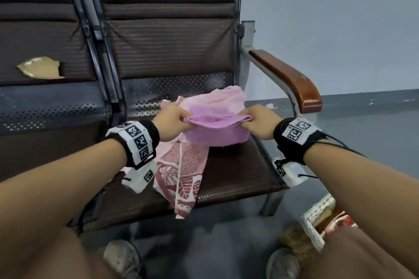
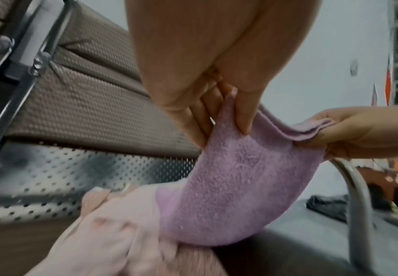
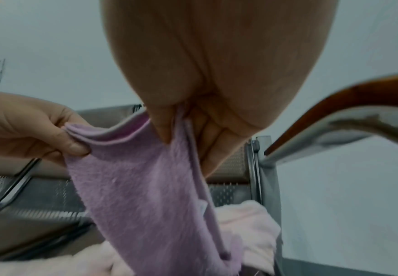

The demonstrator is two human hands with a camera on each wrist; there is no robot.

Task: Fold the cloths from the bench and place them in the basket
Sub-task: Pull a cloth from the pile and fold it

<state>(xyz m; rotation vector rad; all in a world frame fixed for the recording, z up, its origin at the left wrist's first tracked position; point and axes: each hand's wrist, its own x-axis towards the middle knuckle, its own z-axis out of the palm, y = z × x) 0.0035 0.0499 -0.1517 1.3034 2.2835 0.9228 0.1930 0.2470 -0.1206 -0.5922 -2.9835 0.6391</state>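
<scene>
A purple cloth [image 1: 216, 130] hangs doubled over between my two hands above the bench seat [image 1: 240, 172]. My left hand [image 1: 173, 118] pinches its left top corners and my right hand [image 1: 256, 120] pinches the right ones. The left wrist view shows thumb and fingers of the left hand [image 2: 226, 115] clamped on the purple cloth [image 2: 235, 186], its lower fold touching the pile. In the right wrist view, the right hand [image 3: 181, 128] grips the layered edge of the purple cloth [image 3: 146, 196]. A pale pink cloth [image 1: 224, 99] and a red patterned cloth [image 1: 183, 179] lie on the seat beneath. The basket [image 1: 313, 226] stands on the floor at lower right.
The bench has a brown padded backrest [image 1: 167, 47] and a wooden armrest [image 1: 290, 79] on a metal frame to the right of the cloths. A second seat [image 1: 45, 106] lies to the left. My shoes [image 1: 122, 258] stand on the grey floor before the bench.
</scene>
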